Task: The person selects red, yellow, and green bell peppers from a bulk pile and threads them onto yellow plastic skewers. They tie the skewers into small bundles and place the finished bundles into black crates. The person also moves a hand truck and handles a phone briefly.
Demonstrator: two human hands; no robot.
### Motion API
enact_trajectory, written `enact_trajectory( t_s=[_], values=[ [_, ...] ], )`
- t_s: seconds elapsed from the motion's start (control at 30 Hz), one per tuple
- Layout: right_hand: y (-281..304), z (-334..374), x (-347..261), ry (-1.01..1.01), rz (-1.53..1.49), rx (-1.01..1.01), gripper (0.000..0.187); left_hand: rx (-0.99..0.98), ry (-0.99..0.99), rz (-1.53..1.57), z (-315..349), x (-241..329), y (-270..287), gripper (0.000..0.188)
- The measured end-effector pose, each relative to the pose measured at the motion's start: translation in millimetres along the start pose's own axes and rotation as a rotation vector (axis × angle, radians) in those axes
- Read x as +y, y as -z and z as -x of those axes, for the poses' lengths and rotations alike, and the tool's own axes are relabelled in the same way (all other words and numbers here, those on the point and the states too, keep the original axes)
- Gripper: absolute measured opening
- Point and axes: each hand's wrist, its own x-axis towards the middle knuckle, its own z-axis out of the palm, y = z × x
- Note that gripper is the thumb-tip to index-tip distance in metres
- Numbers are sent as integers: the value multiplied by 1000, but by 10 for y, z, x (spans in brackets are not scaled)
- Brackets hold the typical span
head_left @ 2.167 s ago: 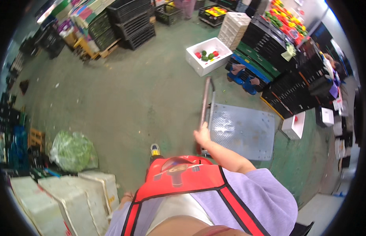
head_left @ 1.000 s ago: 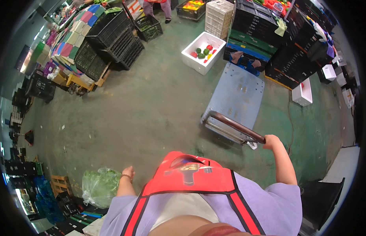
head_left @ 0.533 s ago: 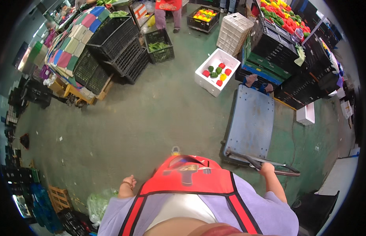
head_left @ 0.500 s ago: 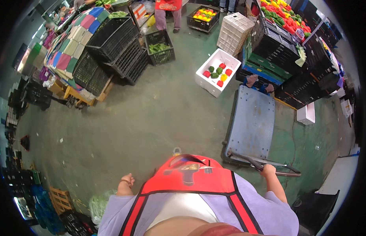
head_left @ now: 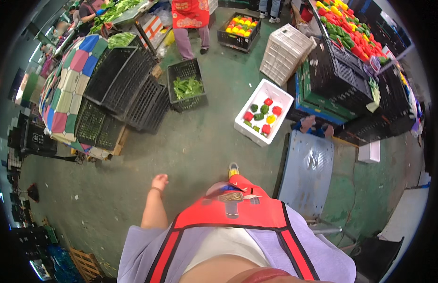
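Note:
My left hand [head_left: 160,181] swings forward over the floor, its fingers loosely curled and nothing visible in them. My right hand is out of sight; only the purple sleeve [head_left: 318,240] shows on that side. Beside it, partly covered by my body, stands a blue flat trolley [head_left: 305,170] with a metal handle [head_left: 331,230]. Ahead lies an open white foam box [head_left: 242,120] holding red, green and yellow bell peppers [head_left: 264,109]. I wear a red apron [head_left: 256,213]; one shoe [head_left: 233,169] shows beyond its front edge.
Black crates [head_left: 148,106] are stacked at left beside a patchwork cover [head_left: 63,99]. A black crate of green vegetables [head_left: 188,87] and a white crate [head_left: 286,53] stand ahead. Bell peppers [head_left: 353,35] top crates at right. A person in a red apron [head_left: 190,14] stands ahead.
I have moved forward, bringing the foam box and crates closer. My left hand has swung forward. My right hand, earlier on the trolley handle, is out of view.

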Motion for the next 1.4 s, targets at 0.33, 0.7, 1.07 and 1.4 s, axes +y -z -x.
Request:
enact_trajectory(
  t_s=[0.33,0.7,1.07,1.4],
  values=[
    [4981,-940,-2884,793,-738,789,29,25,496,-27,-873,751,230,39],
    [8159,-1611,-4599,701,-803,766,32,50,494,-87,-3127,2898,162,39],
    [7446,-2390,-3943,377,-785,277,32,43,70,-57,-4679,6513,-1109,35],
    [10563,-3551,-3550,468,-1323,309,25,-123,268,-230,-5155,8098,-3085,42]
  ],
)
